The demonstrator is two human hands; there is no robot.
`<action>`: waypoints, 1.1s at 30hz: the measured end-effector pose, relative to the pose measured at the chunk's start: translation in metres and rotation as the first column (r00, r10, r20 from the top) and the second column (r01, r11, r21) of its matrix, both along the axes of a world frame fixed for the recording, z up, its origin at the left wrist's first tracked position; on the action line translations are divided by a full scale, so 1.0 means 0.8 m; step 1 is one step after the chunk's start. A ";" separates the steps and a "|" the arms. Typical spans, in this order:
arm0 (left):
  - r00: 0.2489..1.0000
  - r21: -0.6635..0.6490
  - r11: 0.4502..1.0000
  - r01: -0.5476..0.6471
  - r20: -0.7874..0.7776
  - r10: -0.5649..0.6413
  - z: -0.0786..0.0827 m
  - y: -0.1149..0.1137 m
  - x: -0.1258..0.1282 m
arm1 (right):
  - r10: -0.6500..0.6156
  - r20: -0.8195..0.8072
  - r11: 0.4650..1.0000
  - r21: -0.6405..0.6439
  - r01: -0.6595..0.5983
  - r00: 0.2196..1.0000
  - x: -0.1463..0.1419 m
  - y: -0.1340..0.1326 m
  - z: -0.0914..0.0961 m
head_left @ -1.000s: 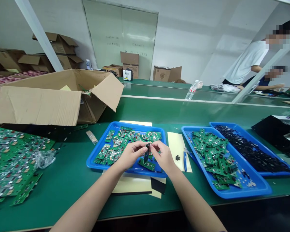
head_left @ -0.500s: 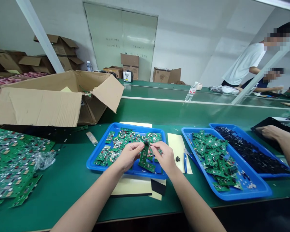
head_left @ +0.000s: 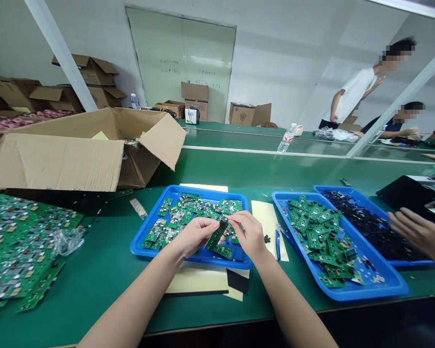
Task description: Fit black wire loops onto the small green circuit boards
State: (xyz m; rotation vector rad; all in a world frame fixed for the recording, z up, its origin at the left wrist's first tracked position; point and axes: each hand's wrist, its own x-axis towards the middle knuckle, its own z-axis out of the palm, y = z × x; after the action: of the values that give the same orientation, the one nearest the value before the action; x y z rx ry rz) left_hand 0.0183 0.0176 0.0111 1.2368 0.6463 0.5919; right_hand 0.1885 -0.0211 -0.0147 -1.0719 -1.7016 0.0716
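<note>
My left hand (head_left: 199, 233) is closed on a narrow green circuit board (head_left: 213, 236), which it holds tilted over a blue tray (head_left: 145, 252). At the board's upper end, the fingers of my right hand (head_left: 249, 233) pinch a small black part (head_left: 223, 221); its exact shape is partly hidden by the fingertips. Below the held board, another circuit board (head_left: 224, 251) lies in the tray, among several more with small components on them. Right of my right hand, blue-handled cutters (head_left: 278, 243) and a few black bits (head_left: 267, 239) rest on cream paper (head_left: 263, 212).
A second blue tray (head_left: 366, 294) holds boards and small loose pieces; a third tray (head_left: 429, 264) holds black parts. A co-worker's hand (head_left: 416, 234) reaches over it. To the left are stacked board panels (head_left: 18, 246), a plastic bag (head_left: 68, 240) and a large open carton (head_left: 54, 162).
The held board has turned and tilted in my fingers, its lower end swinging left. At right, the co-worker's hand has come away from the black case; a standing person behind has shifted left.
</note>
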 end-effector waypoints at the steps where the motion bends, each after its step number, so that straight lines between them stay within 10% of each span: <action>1: 1.000 -0.002 1.000 0.020 -0.009 -0.020 0.000 0.000 0.000 | 0.005 -0.006 1.000 0.022 -0.004 1.000 -0.001 0.000 -0.001; 8: 0.990 0.165 0.977 -0.133 -0.014 0.137 -0.007 -0.001 0.005 | -0.022 -0.237 0.998 -0.056 0.009 0.971 -0.001 0.000 -0.004; 16: 0.957 0.673 0.701 -0.235 0.036 0.287 -0.014 0.007 0.001 | 0.058 -0.203 0.975 -0.200 -0.099 0.977 -0.004 -0.002 0.008; 26: 0.942 0.726 0.639 -0.254 0.034 0.335 -0.024 0.007 0.003 | 0.141 -0.132 0.979 -0.130 -0.158 0.981 -0.004 -0.003 0.009; 33: 0.900 0.872 0.393 -0.292 0.111 0.422 -0.021 0.015 -0.004 | 0.099 -0.576 0.788 -0.453 -0.418 0.811 -0.007 0.001 0.003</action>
State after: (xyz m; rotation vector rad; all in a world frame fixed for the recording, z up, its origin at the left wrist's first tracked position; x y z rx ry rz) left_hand 0.0150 0.0294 -0.0058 2.1567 0.7494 1.3437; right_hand 0.1829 -0.0203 -0.0126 -1.0782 -1.3220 1.0336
